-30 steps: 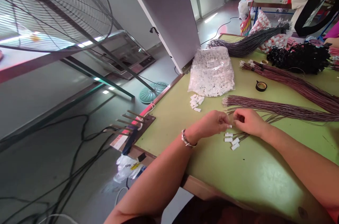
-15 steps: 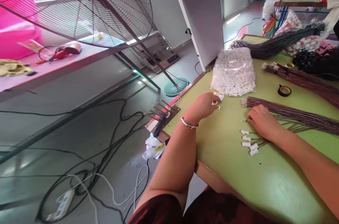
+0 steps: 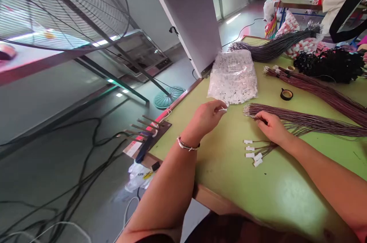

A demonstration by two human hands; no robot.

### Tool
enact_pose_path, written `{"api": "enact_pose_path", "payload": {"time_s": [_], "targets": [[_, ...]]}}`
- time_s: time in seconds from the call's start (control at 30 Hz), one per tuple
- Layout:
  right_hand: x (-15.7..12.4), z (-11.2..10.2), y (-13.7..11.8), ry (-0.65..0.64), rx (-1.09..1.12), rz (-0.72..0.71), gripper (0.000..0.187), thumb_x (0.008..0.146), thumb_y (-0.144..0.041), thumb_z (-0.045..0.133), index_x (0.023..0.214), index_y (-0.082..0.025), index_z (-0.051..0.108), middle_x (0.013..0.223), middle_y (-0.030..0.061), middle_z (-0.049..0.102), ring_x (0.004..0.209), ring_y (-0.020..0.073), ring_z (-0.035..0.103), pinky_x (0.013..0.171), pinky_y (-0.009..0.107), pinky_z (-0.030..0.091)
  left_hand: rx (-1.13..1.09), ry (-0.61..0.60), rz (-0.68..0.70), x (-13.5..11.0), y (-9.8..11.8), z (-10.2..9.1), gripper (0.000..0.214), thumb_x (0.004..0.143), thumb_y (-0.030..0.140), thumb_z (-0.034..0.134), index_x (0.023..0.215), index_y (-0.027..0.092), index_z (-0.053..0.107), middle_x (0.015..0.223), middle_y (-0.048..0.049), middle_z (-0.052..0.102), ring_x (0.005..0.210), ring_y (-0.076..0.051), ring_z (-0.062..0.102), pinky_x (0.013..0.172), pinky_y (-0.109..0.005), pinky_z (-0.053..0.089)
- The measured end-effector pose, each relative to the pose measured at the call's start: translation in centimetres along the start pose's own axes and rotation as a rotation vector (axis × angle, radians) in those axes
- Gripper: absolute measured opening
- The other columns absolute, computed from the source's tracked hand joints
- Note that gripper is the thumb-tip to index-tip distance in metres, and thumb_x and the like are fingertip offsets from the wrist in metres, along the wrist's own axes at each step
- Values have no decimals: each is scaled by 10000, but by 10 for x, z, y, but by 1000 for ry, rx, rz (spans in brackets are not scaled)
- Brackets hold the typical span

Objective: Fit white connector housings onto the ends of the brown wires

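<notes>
My left hand [image 3: 208, 117] is closed, pinching a small white plastic connector [image 3: 223, 109] between thumb and fingertips just in front of a clear bag of white connectors [image 3: 233, 76]. To its right, my right hand [image 3: 271, 126] is closed on a thin brown wire, whose tip shows beside the crimped ends of the brown wire bundle [image 3: 309, 119]. The two hands are apart. Below my right hand, several wires fan out on the green table, each ending in a white connector [image 3: 250, 155].
A black tape roll [image 3: 286, 94] lies behind the bundle, near more brown wires [image 3: 323, 88]. Black parts [image 3: 327, 65] and dark grey wires [image 3: 275, 46] are heaped farther back. A pronged rack [image 3: 157, 132] sits at the left table edge. A large fan [image 3: 71, 9] stands left.
The view has turned to the right. My left hand has lifted a white connector and moved slightly toward my right hand. My right hand has raised the wire's end off the table.
</notes>
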State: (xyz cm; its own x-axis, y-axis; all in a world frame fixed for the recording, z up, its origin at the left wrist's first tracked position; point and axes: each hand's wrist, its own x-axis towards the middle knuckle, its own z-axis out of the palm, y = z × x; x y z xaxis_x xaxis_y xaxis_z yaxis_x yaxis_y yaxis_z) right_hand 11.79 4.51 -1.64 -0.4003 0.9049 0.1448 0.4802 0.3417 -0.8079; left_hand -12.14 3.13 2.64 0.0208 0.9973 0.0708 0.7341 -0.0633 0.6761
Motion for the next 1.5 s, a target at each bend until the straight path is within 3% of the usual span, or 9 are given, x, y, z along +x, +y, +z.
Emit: {"api": "enact_pose_path", "payload": {"time_s": [0.17, 0.3, 0.57, 0.83, 1.17, 1.3, 1.5], "targets": [[0, 2, -2, 3, 118, 52, 108, 748, -253, 525, 813, -190, 583, 587, -36, 541, 533, 111, 442, 531, 238, 344, -536, -243, -211, 1, 13, 34, 138, 708, 207, 639, 805, 121, 687, 578, -2, 594, 481, -92, 527, 509, -231, 446], [0, 5, -6, 81, 76, 60, 67, 698, -233, 520, 659, -189, 552, 570, -33, 517, 523, 102, 411, 508, 232, 319, -744, -287, -254, -1, 19, 52, 113, 677, 174, 690, 770, 110, 694, 546, 2, 609, 488, -75, 546, 533, -207, 462], [0, 6, -10, 213, 112, 101, 39, 625, -230, 504, 615, -200, 481, 507, -57, 421, 475, 89, 338, 462, 231, 267, -900, -298, -312, -1, 16, 49, 139, 655, 196, 731, 748, 101, 692, 545, 8, 597, 452, -53, 517, 473, -178, 408], [-2, 6, -9, 170, 149, 88, 73, 624, -228, 509, 569, -196, 473, 503, -50, 429, 487, 87, 346, 467, 227, 267, -1121, -346, -366, -1, 19, 51, 197, 620, 204, 784, 759, 91, 703, 598, -15, 634, 516, -58, 551, 542, -185, 448], [-3, 4, -11, 152, 191, 102, 79, 622, -228, 512, 560, -193, 477, 497, -51, 417, 491, 86, 332, 469, 233, 253, -1104, -374, -347, -2, 17, 55, 213, 642, 223, 784, 775, 87, 688, 577, -2, 620, 483, -46, 535, 518, -177, 426], [-3, 2, -12, 151, 227, 116, 86, 626, -233, 520, 564, -191, 478, 497, -55, 405, 487, 82, 316, 465, 236, 234, -1144, -348, -360, -2, 17, 56, 224, 641, 236, 789, 769, 82, 689, 634, -16, 642, 529, -53, 554, 561, -193, 453], [-1, 3, -8, 135, 192, 150, 96, 624, -234, 512, 554, -192, 462, 503, -55, 394, 496, 83, 314, 468, 237, 233, -1214, -403, -359, -4, 20, 50, 233, 631, 179, 769, 840, 84, 733, 737, -69, 703, 675, -102, 619, 734, -241, 490]]}}
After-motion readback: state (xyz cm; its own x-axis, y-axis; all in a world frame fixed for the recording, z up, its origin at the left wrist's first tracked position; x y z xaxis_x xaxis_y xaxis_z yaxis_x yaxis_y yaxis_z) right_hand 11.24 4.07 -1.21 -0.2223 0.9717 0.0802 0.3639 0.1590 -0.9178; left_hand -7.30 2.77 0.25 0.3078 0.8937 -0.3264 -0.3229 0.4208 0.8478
